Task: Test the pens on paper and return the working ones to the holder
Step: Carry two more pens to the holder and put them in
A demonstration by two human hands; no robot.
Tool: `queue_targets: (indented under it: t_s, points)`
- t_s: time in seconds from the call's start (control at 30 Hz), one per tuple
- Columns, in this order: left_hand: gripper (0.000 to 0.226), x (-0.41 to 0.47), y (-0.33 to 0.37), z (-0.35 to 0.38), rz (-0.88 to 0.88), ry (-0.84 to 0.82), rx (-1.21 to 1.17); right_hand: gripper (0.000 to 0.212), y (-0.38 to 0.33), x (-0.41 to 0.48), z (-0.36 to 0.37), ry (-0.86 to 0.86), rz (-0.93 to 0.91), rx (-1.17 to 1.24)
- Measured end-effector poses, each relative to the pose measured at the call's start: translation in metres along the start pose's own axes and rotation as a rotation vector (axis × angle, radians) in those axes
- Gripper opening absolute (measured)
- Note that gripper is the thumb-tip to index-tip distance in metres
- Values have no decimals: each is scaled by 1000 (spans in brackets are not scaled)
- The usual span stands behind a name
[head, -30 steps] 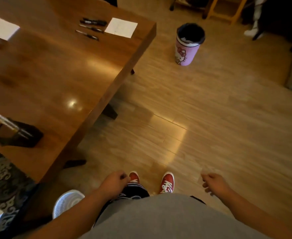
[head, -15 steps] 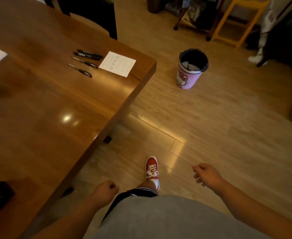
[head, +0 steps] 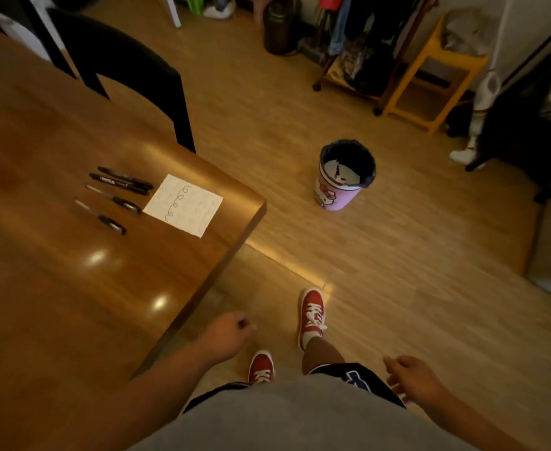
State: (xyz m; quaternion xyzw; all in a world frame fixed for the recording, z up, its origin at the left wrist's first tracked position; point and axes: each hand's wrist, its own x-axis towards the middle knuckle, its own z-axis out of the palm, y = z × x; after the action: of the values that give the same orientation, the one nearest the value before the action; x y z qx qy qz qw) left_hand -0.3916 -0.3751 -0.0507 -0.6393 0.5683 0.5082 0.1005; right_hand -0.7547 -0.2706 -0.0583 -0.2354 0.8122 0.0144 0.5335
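Four black pens (head: 118,196) beside scribbled white paper (head: 184,206) on glossy wooden bench (head: 56,288).
Left hand (head: 227,335) loosely curled, right hand (head: 412,379) half-open; both grips empty.

A pink bin (head: 342,187) stands near a yellow stool (head: 430,79).

Dim, warm light; glare spots on the glossy brown wooden table (head: 72,288), motion blur throughout, wide-angle bending at edges.

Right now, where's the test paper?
In the head view, the paper lies flat near the wooden table's far right corner, just right of four black pens, with the pink trash bin on the floor beyond.
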Motion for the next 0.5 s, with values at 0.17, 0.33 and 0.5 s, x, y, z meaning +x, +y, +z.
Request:
queue_targets:
  t_s: [0.17, 0.33, 0.5]
  points:
    - [12, 22, 28, -37, -78, 95, -117, 33, -105, 43, -44, 4, -244, -251]
    - [9, 10, 45, -67, -167, 304, -366, 22, -245, 49, -49, -130, -602, -447]
    - [11, -8, 56, -90, -246, 490, -595, 15, -376, 24, -18, -326, -937, -562]
